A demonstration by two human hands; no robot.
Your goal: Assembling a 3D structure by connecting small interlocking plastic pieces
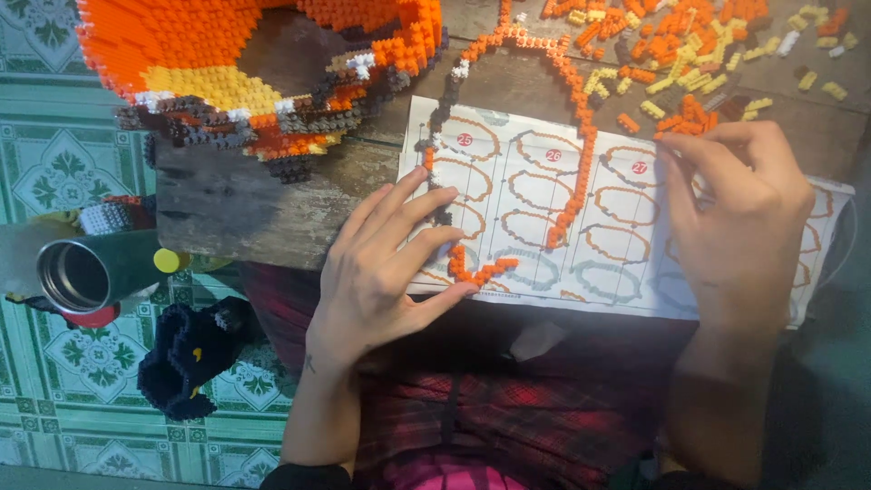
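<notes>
My left hand [390,259] lies flat with fingers spread on a white instruction sheet [535,172] printed with ring-shaped diagrams. Its fingertips press on the lower end of a thin orange chain of small bricks [573,136] that curves across the sheet. My right hand [739,222] rests on the sheet's right part, thumb and fingers pinched near the sheet's top edge; whether a brick is between them I cannot tell. A large orange, yellow and grey brick model [245,73] stands at the upper left of the wooden board [227,200].
Loose orange and yellow bricks [689,63] are scattered at the upper right. A metal cup [86,272] lies on its side left of the board, above a dark blue brick piece [190,358]. Green patterned floor tiles [63,163] lie left; my plaid-clothed lap is below.
</notes>
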